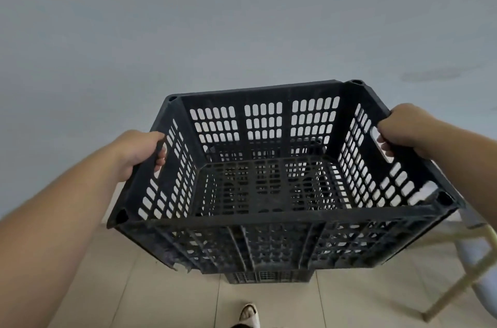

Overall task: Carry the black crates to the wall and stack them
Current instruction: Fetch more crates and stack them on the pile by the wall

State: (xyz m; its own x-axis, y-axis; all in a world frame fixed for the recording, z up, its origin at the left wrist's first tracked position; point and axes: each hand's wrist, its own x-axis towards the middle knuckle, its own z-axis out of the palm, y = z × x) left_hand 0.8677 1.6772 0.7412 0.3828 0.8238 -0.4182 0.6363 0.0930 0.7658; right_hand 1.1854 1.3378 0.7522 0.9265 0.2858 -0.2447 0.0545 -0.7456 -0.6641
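I hold a black slotted plastic crate (pixel 269 217) in the air in front of me, its open top facing me and tilted slightly. My left hand (pixel 139 154) grips the handle slot in its left wall. My right hand (pixel 403 130) grips the handle slot in its right wall. The crate is empty. Directly beneath it, a second black crate (pixel 269 277) stands on the floor against the grey wall (pixel 242 18); only a strip of its near side shows below the held crate.
Pale floor tiles (pixel 161 287) run up to the wall. A thin pale-framed stand (pixel 468 274) with a rounded grey object stands at the lower right. My foot in a light sandal (pixel 248 314) shows at the bottom edge.
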